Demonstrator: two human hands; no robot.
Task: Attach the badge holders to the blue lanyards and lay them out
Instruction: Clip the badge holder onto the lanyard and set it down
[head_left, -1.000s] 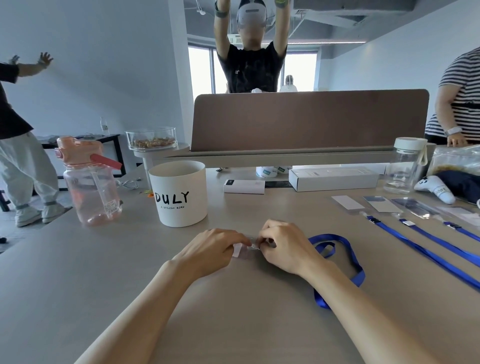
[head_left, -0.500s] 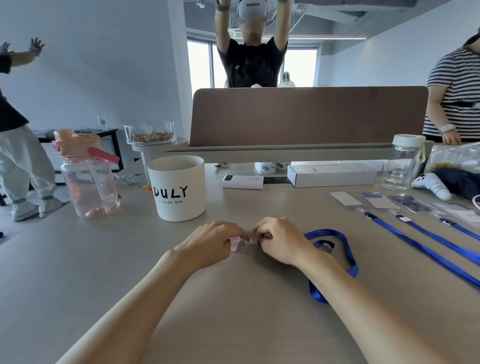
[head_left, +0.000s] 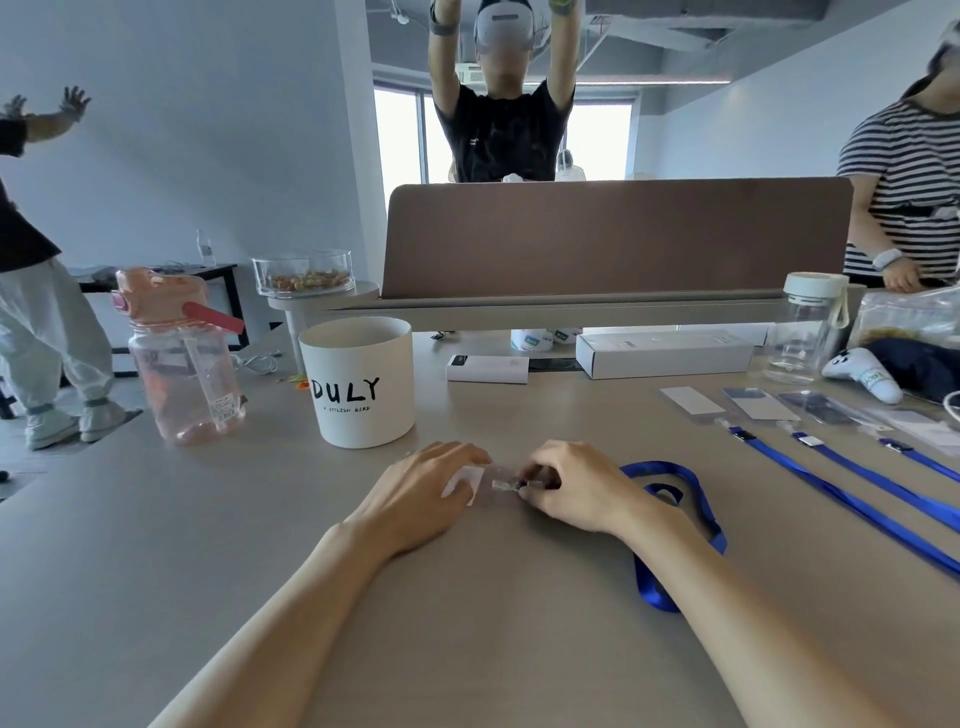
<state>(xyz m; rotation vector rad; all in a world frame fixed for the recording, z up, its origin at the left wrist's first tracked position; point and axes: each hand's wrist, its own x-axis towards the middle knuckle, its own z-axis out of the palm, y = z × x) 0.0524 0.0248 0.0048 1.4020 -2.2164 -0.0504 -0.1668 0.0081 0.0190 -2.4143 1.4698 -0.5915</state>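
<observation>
Your left fingers (head_left: 460, 460) pinch the holder (head_left: 480, 489); right fingers (head_left: 537, 467) pinch the clip (head_left: 505, 486) at its 3 o'clock end, lanyard (head_left: 652, 587) trailing behind.

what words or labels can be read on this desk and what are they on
"DULY" in large black letters on the white cup.
"A STILISH BIRD", as it seems to read, in small print under it on the same cup.
Sticker on the pink bottle: too small to read.
Print on the long white box and the small white box: too blurred to read.
</observation>
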